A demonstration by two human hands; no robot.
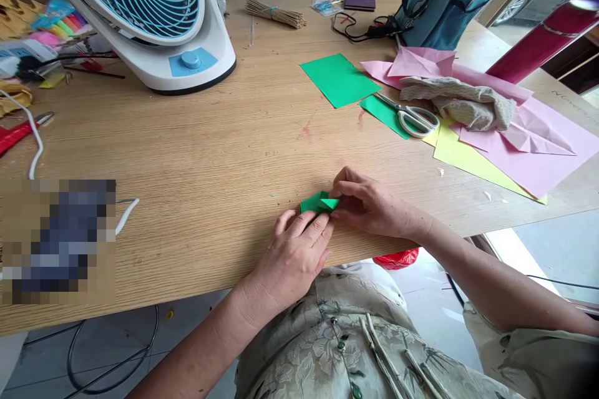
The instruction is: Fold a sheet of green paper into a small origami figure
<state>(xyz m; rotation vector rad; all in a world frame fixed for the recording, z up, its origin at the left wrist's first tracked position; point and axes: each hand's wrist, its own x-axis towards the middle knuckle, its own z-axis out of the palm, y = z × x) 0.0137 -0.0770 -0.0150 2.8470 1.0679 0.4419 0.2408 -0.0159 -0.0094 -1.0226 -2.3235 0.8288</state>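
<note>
A small piece of folded green paper (316, 202) lies at the near edge of the desk, partly hidden by my fingers. My left hand (299, 246) holds it down from the near side, fingers bent over its lower edge. At the paper's right end, my right hand (367, 202) pinches a raised flap between thumb and fingers. Farther back are a flat green sheet (340, 80) and a second green piece (384, 115). Scissors with white handles (414, 120) rest partly on that second piece.
A white and blue fan (191, 62) stands at the back left. Pink paper (556, 168), yellow paper (477, 162) and a crumpled cloth (463, 103) lie to the right, near a red bottle (543, 40) and a blue bag (449, 3). Thin sticks (276, 13) lie behind.
</note>
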